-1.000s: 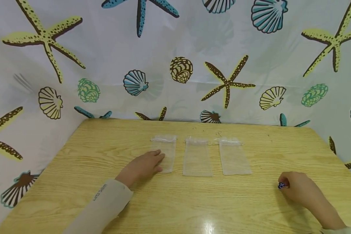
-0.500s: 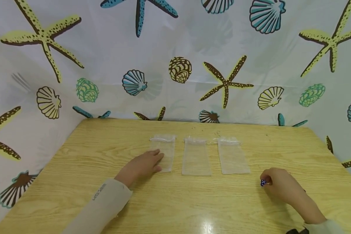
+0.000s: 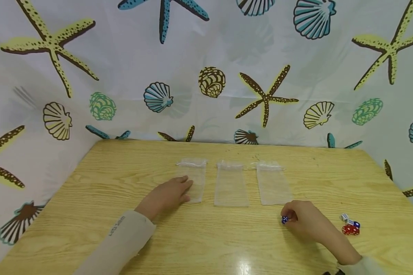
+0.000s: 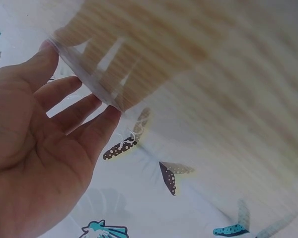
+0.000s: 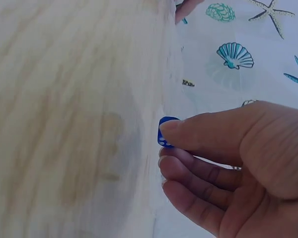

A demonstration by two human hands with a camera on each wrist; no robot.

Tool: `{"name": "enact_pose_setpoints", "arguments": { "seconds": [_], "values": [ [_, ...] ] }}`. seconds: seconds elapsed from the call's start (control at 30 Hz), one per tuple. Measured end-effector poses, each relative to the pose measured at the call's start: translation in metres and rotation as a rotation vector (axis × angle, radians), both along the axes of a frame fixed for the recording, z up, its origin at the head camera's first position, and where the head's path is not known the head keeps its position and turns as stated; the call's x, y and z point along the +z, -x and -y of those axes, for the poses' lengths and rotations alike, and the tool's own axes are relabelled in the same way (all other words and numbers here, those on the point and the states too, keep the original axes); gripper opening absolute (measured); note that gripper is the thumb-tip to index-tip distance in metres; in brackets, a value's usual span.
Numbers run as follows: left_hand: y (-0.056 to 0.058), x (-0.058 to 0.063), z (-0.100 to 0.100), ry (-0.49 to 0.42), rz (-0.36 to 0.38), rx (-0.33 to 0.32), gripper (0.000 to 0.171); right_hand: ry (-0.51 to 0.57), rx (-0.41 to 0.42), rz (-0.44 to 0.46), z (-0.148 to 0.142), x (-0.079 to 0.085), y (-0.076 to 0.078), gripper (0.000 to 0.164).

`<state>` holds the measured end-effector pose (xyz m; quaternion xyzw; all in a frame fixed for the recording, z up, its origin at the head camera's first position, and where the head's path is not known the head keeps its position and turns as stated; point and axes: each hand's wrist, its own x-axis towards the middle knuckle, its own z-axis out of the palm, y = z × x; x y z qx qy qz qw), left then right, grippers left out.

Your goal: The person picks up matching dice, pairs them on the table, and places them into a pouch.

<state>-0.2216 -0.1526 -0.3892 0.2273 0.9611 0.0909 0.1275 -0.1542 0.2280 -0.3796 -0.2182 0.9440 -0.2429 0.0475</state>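
Note:
Between the thumb and fingers of my right hand (image 3: pixel 304 219) is a blue die (image 5: pixel 165 131) with white pips. The hand is low over the table, just in front of the right-hand sheer bag (image 3: pixel 273 185). My left hand (image 3: pixel 168 194) rests with extended fingers on the left sheer bag (image 3: pixel 197 187), covering part of its lower left. In the left wrist view its fingertips touch the surface. The middle sheer bag (image 3: pixel 231 187) lies flat between the other two.
Right of my right wrist sits a small cluster of dice, with red dice (image 3: pixel 350 230), a blue die (image 3: pixel 356 224) and white dice (image 3: pixel 344 217). The wooden table (image 3: pixel 192 244) ends at a curtain (image 3: pixel 206 46) printed with shells and starfish.
My right hand has moved left across the table with the blue die, uncovering the dice cluster behind it. My left hand stays on the left bag.

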Motion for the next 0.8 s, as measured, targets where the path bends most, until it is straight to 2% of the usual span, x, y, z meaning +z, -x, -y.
{"name": "enact_pose_setpoints", "arguments": {
  "seconds": [0.37,0.67,0.8],
  "values": [
    [-0.002,0.000,0.000,-0.027,0.011,0.010,0.054,0.032,0.099,-0.026,0.036,0.000,-0.002,0.019],
    [0.000,0.003,-0.001,-0.004,0.007,0.004,0.054,0.063,0.168,0.026,0.064,0.004,-0.013,0.015],
    [-0.001,0.003,-0.001,-0.004,0.005,0.003,0.053,0.045,0.196,0.024,0.075,0.004,-0.019,0.015]
  ]
}}
